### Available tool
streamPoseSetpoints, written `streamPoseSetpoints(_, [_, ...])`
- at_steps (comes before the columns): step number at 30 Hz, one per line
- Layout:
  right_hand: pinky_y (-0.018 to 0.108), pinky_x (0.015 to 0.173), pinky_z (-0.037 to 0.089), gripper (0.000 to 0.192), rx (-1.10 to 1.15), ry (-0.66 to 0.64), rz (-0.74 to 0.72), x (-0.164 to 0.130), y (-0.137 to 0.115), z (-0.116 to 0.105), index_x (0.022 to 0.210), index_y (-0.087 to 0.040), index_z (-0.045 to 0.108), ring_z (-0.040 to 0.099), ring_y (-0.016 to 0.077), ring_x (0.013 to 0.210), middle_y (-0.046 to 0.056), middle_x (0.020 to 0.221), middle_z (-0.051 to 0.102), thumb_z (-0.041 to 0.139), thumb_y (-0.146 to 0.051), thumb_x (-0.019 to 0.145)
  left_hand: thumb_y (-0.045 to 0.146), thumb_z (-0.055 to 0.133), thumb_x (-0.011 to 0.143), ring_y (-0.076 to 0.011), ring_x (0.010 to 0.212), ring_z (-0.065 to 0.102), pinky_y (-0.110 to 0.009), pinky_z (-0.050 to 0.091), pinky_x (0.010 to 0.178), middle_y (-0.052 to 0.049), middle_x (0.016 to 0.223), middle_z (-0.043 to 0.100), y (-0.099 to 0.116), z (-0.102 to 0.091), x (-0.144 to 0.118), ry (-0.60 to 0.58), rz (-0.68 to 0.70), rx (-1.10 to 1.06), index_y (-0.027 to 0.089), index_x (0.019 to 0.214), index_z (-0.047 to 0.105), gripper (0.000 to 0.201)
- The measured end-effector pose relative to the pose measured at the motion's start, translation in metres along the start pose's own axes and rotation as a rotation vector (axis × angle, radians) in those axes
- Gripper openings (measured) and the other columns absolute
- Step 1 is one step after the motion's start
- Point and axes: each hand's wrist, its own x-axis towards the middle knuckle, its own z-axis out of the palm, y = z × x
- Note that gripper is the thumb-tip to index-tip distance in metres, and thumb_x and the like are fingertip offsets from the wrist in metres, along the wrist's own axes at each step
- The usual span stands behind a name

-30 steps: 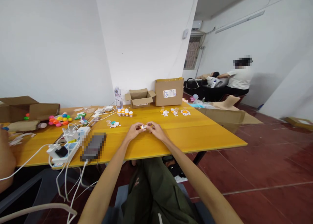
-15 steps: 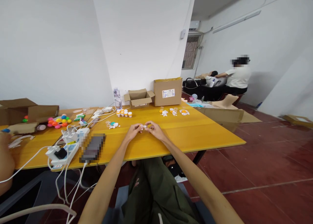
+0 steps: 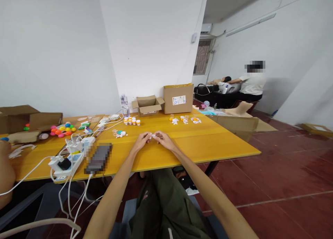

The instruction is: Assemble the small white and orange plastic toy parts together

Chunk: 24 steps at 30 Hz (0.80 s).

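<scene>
My left hand (image 3: 142, 141) and my right hand (image 3: 163, 140) meet over the middle of the yellow table (image 3: 208, 141), fingertips pinching one small white piece (image 3: 153, 136) between them. What the piece is I cannot make out; earlier it showed an orange part. Behind my hands stand several small orange-and-white vials (image 3: 131, 121), and a scatter of white and orange bits (image 3: 185, 120) lies to the right. A small teal-and-white bit (image 3: 120, 132) lies to the left of my hands.
An open cardboard box (image 3: 147, 105), a shut box (image 3: 178, 98) and a water bottle (image 3: 125, 105) stand at the table's back edge. Chargers, white cables and a dark device (image 3: 99, 157) crowd the left front. Coloured balls (image 3: 62, 129) lie far left. Another person's arm (image 3: 6, 173) is at left; someone in white (image 3: 251, 84) works far right.
My hands have stayed together over the table, the fingers shifting slightly on the small piece. The orange part seen earlier is now hidden. The view has tilted a little.
</scene>
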Motion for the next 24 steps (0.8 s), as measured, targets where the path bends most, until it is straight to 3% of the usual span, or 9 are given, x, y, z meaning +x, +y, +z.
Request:
streamPoseSetpoints(14, [0.025,0.058,0.048,0.027,-0.047,-0.012,0.011,0.0001,0.0002,-0.0037,0.092,-0.022,0.057,0.052,0.0093,0.059,-0.001,0.091,0.061,0.070,-0.034,0.072,0.057,0.056,0.082,-0.0112,0.053,0.046,-0.025,0.041,0.056,0.004,0.058,0.051,0.0017,0.0009,-0.0015,-0.010,0.011,0.007,0.018,0.072,0.064,0.041])
streamPoseSetpoints(24, [0.028,0.059,0.052,0.030,0.004,-0.034,0.019,0.0008,0.0049,-0.0023,0.093,-0.023,0.060,0.058,0.0143,0.067,0.000,0.080,0.062,0.067,-0.048,0.078,0.057,0.056,0.084,-0.0128,0.056,0.048,-0.025,0.041,0.057,0.004,0.056,0.050,0.0004,0.0003,-0.0012,0.001,-0.009,0.024,0.018,0.074,0.065,0.040])
